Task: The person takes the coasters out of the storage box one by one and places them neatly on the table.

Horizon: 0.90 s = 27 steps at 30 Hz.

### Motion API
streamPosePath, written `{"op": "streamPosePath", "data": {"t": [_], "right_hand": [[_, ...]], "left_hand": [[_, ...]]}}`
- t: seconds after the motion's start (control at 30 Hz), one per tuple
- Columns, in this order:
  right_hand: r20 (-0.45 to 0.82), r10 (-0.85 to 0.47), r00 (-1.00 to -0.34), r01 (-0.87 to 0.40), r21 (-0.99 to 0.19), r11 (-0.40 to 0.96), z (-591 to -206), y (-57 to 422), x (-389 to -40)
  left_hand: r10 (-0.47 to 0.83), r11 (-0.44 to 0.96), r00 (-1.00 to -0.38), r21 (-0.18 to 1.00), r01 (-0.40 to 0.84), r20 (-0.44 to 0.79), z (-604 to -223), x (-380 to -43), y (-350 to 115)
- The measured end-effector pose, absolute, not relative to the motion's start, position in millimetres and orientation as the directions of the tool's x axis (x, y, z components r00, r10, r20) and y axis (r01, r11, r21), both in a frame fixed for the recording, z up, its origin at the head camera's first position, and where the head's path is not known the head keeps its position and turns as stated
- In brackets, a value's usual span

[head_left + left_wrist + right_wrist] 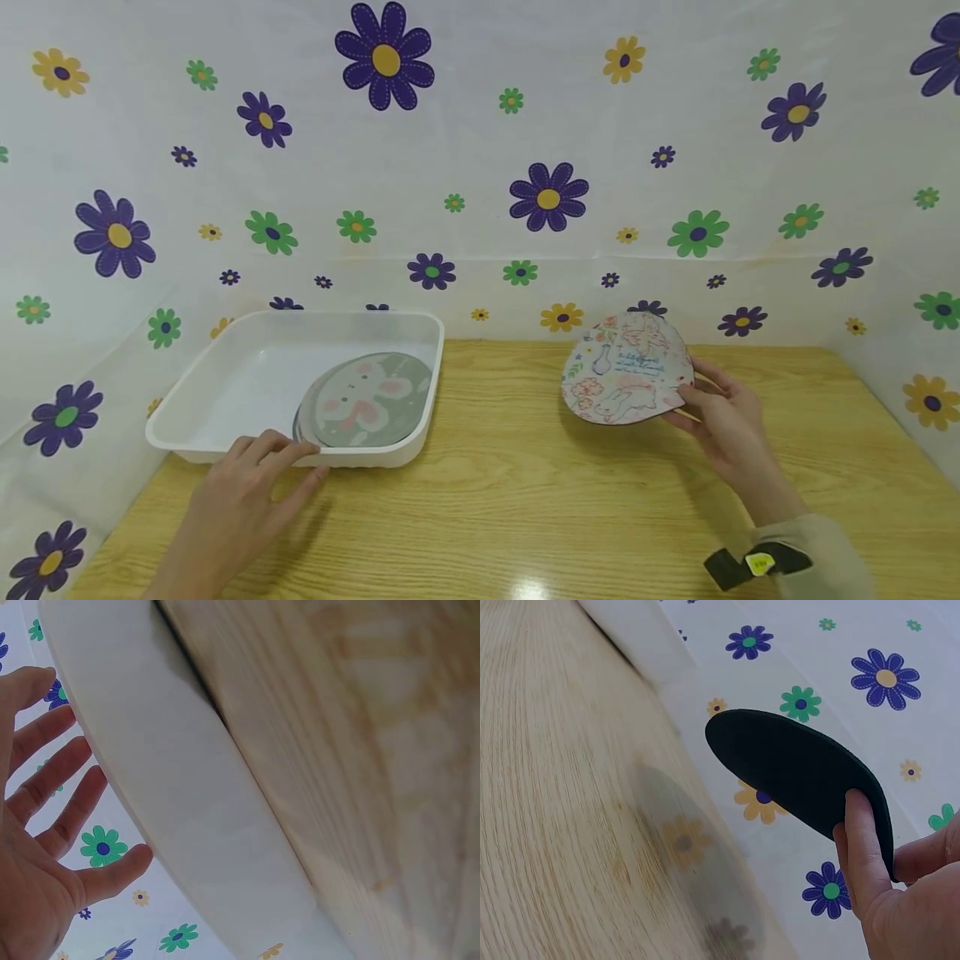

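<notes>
My right hand (723, 417) pinches a round mouse pad (628, 368) at its right edge, thumb on the printed face and fingers behind. The pad is held tilted above the table, showing a pale print with a rabbit, flowers and blue writing. In the right wrist view its dark underside (795, 769) faces the camera. My left hand (243, 492) rests at the near rim of a white plastic tray (168, 433), fingers loosely extended and fingertips right at the rim. Inside the tray's right part lies a grey-green round pad (367, 404) with a pink-eared white rabbit, overlapping another pad mostly hidden underneath.
The tray stands on the left of a wood-grain table (495, 500). Behind it and along both sides hangs a white sheet (465, 150) with purple, green and yellow flowers. A black strap with a yellow tag (760, 565) is at the right sleeve.
</notes>
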State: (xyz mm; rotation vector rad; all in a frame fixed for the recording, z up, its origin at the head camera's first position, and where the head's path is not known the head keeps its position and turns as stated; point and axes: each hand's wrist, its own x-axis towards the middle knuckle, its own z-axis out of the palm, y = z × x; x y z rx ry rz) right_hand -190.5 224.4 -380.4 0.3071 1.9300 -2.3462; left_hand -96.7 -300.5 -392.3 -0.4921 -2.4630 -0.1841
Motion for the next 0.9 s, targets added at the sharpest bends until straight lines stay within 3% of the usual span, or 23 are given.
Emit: {"op": "streamPosePath", "data": {"t": [0.9], "right_hand": [[-0.203,0.096,-0.975,0.166,-0.94,-0.299,-389,257,-186]], "left_hand": [[0.282,0.925,-0.75,0.04,0.379,0.598,-395,-98,-298]]}}
